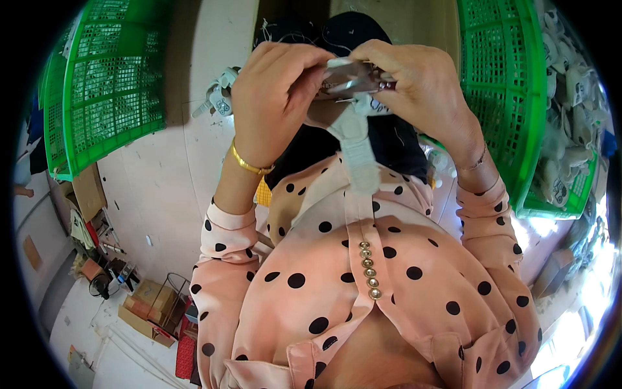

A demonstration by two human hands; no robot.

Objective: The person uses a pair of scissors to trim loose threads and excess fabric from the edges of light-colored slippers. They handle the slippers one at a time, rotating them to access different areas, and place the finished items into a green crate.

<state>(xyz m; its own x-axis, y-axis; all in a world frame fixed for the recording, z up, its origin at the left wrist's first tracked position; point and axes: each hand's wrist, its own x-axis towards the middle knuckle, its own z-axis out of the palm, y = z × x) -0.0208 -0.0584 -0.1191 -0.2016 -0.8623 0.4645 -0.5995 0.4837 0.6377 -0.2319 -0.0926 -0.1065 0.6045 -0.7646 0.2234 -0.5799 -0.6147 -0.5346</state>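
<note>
In front of my lap, both hands are raised close together. My right hand [421, 87] is closed round a pair of shiny metal scissors [353, 81], whose blades point toward the left hand. My left hand [275, 91] pinches a small white fabric piece; its fingertips are partly hidden behind the blades. The white fabric piece [356, 142] has a broad strap that hangs down below the scissors. A printed patch on it shows beside the right fingers. Left of my left wrist lies a similar white piece [220, 94] with a dark print.
A green plastic mesh crate [116, 84] stands on the left and another green crate [495, 97] on the right. Beyond the right one is a heap of similar white pieces [573, 84]. Cardboard boxes [152, 301] and a red object [186, 356] sit at the lower left.
</note>
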